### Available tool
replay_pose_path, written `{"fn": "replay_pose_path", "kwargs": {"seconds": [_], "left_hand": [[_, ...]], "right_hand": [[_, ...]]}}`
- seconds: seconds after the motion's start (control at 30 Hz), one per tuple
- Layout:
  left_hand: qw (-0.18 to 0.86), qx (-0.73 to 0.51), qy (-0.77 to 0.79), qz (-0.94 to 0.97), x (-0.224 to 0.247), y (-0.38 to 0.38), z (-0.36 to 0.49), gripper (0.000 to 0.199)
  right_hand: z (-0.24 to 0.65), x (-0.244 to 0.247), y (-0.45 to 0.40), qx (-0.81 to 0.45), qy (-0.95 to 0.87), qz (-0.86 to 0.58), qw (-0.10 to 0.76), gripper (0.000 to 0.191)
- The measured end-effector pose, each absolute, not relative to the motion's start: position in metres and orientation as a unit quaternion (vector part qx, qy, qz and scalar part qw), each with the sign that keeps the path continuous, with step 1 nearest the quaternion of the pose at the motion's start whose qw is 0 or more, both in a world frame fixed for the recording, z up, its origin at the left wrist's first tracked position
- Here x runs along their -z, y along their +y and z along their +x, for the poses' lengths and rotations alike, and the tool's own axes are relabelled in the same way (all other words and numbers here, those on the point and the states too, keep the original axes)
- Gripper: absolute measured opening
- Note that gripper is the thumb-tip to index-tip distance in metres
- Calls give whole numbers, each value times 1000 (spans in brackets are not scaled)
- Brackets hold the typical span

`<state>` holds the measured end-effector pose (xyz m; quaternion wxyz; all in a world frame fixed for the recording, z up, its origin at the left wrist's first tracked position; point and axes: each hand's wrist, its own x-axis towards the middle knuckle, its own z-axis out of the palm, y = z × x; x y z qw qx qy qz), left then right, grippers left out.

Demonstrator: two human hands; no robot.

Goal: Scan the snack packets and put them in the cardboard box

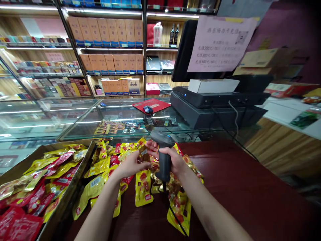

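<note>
My right hand (175, 160) is wrapped round the grip of a dark grey barcode scanner (164, 165), held upright with its head on top and its cable running down. My left hand (132, 164) is just left of the scanner, thumb stretched out and apart from the fingers. A small brown piece with pale marks (143, 152) shows by its fingers; whether it is touched I cannot tell. Under and around both hands lie yellow and red snack packets. One yellow packet (144, 189) lies below the left hand, another (179, 212) under the scanner cable.
An open cardboard box (82, 164) full of packets stands at left on the dark red table (238, 187). Behind are a glass display counter (117, 113), a mouse (148, 109) on a red pad (160, 104), and a monitor (184, 50) with a paper notice. Stocked shelves line the wall.
</note>
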<state>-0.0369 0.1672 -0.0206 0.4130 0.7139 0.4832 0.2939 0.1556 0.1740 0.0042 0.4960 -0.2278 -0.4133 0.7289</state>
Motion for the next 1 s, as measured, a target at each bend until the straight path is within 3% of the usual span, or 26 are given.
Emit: {"fn": "replay_pose_path", "kwargs": {"seconds": [0.13, 0.33, 0.47, 0.73, 1.0], "left_hand": [[505, -381, 488, 601, 23, 177, -46, 36], [550, -469, 509, 468, 22, 184, -69, 44], [580, -483, 501, 424, 29, 187, -78, 44], [612, -467, 489, 410, 26, 184, -70, 43], [621, -463, 476, 417, 28, 182, -65, 51]], "right_hand": [[148, -9, 165, -710, -442, -238, 493, 11], [135, -10, 154, -718, -452, -348, 400, 20], [122, -4, 148, -702, -484, -383, 356, 19], [119, -8, 141, -694, -514, -350, 364, 24], [119, -8, 143, -679, -523, -394, 332, 14]]}}
